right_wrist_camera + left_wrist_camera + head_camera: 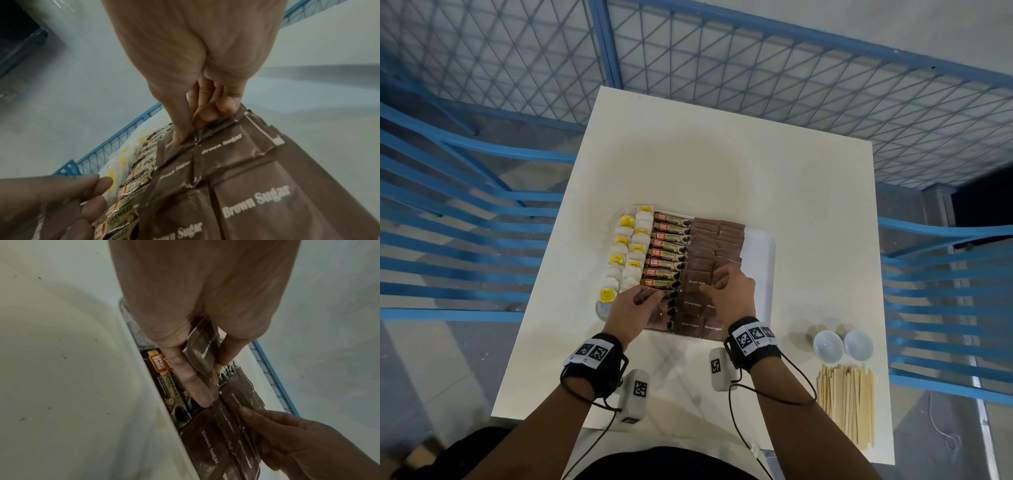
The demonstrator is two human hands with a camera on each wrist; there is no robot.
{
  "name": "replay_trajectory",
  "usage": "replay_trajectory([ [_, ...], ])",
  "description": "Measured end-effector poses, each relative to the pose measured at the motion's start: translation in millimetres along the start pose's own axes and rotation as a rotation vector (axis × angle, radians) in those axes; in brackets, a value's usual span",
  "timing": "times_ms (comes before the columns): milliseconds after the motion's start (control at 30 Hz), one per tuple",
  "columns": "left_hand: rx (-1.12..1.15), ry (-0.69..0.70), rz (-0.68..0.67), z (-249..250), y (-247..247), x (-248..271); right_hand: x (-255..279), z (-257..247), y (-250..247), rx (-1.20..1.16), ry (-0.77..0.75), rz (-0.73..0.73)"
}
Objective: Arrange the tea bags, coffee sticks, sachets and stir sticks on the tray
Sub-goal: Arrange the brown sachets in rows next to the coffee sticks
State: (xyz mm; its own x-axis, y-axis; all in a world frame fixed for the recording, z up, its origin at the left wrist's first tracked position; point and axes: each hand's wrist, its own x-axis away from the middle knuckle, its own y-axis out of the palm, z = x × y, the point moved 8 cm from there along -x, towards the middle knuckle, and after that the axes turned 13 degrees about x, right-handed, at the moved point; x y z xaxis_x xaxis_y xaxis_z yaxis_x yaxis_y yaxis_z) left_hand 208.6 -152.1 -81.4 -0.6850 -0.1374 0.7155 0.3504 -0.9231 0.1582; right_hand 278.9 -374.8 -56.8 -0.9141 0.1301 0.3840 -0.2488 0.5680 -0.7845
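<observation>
head view: a white tray (760,246) is sitting mid-table, carrying two columns of tea bags (626,253), one column of coffee sticks (666,250) and two columns of brown sugar sachets (709,246). stir sticks (846,407) are lying at four o'clock, below two bowls (842,344).

left wrist view: the left hand (195,331) is pinching one sachet (202,347).

right wrist view: the right hand (197,78) is pinching a sachet edge (198,138), fingers narrow.

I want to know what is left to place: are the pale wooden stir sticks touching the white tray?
Apart. The head view shows the pale wooden stir sticks lying on the table, bare tabletop between them and the white tray.
</observation>
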Motion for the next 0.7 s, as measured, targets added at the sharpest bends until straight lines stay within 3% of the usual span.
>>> replay_trajectory([
  [533, 0.003, 0.028, -0.046, 6, 17, 5, 2, 4, 2, 0.102, -0.031, -0.059],
  [700, -0.007, 0.045, -0.055, 7, 17, 3, 2, 2, -2, 0.092, -0.037, -0.018],
])
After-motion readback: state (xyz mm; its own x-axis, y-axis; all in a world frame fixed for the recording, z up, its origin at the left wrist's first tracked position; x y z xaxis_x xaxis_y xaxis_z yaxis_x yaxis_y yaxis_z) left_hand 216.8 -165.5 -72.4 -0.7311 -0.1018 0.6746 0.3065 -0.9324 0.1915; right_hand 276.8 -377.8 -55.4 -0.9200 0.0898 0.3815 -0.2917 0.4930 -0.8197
